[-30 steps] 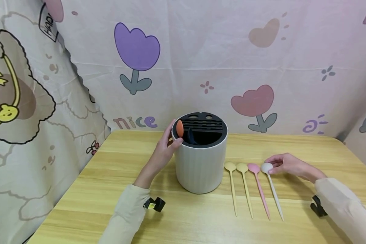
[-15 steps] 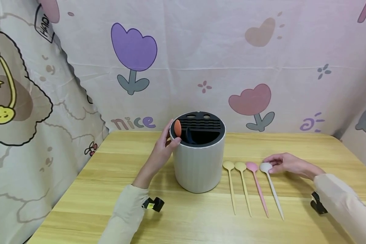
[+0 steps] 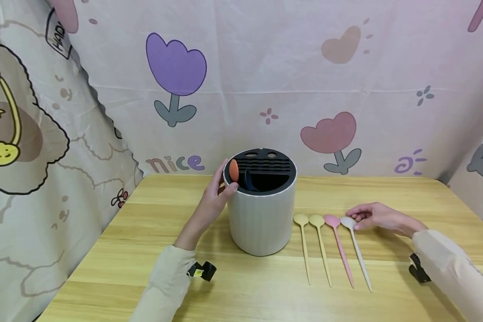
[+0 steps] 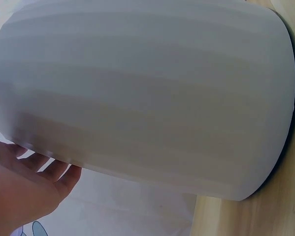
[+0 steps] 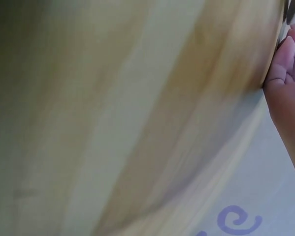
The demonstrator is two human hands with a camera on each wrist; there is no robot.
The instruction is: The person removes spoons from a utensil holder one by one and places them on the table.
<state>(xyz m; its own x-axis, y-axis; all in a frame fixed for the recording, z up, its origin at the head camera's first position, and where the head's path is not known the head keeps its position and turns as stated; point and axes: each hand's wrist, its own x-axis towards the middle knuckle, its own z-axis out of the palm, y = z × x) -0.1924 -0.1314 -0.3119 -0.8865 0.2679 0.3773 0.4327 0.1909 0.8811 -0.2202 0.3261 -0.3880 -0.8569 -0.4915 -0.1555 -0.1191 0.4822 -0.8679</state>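
Note:
A pale ribbed utensil holder (image 3: 261, 223) with a black slotted lid (image 3: 265, 166) stands upright on the table. My left hand (image 3: 214, 202) holds its left side, thumb near the rim and fingers spread round the wall; they also show in the left wrist view. An orange utensil head (image 3: 234, 170) and a dark blue one (image 3: 248, 180) stand in its large opening. To the right lies a white long-handled spoon (image 3: 359, 255), its round bowl between my right hand's (image 3: 380, 218) thumb and fingers. The right wrist view mostly shows blurred table, with the fingertips at the edge.
Left of the white spoon lie a pink spoon (image 3: 342, 250) and two yellow spoons (image 3: 304, 246) (image 3: 323, 250), side by side with handles toward me. The wooden table (image 3: 116, 277) ends at a printed cloth backdrop (image 3: 241, 67).
The white spoon's bowl has shifted slightly left, nearer the pink spoon, with my right hand at it. My left hand stays on the holder. The head view has shifted a little.

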